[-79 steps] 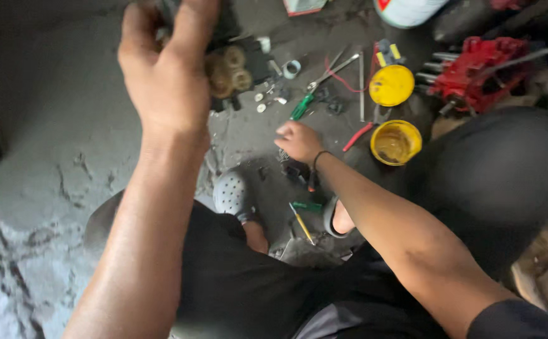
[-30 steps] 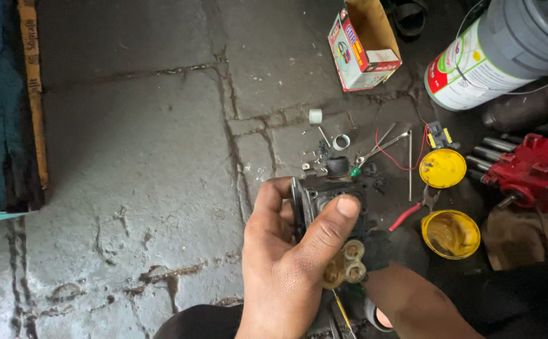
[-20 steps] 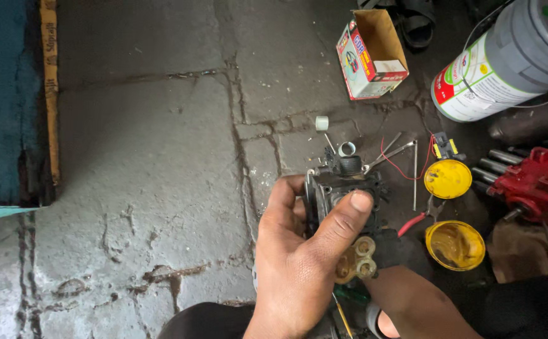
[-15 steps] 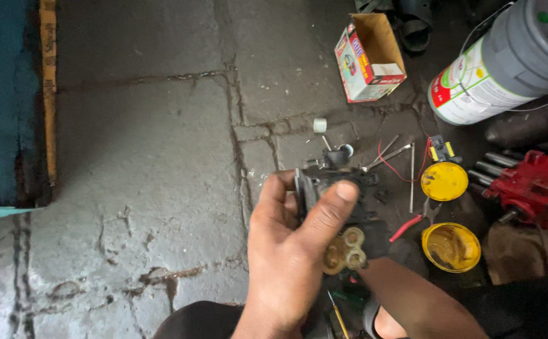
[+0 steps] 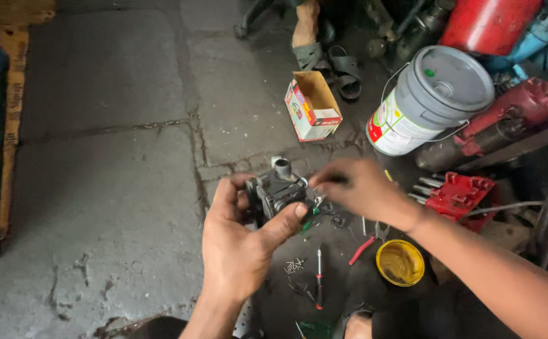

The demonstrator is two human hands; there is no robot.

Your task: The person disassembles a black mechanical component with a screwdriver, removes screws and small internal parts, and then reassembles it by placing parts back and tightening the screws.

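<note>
My left hand [image 5: 239, 245] grips a dark metal carburettor-like part [image 5: 278, 191] from the left side, thumb across its front. A short round port stands up on top of the part. My right hand [image 5: 355, 187] comes in from the right and pinches a small tool or piece against the part's right side; its tip is hidden by my fingers. Both hands hover above the cracked concrete floor [image 5: 110, 188].
Below the hands lie a red-handled screwdriver [image 5: 318, 276], red pliers [image 5: 365, 248], small screws [image 5: 294, 265] and a yellow tin [image 5: 400, 262]. An open cardboard box [image 5: 313, 105], a grey bucket [image 5: 429, 100], a red metal part [image 5: 457, 193] and another person's sandalled foot [image 5: 305, 31] lie behind.
My right hand has risen into view and reached the part. The left hand has turned the part so the brass rollers no longer show. The camera has tilted up.
</note>
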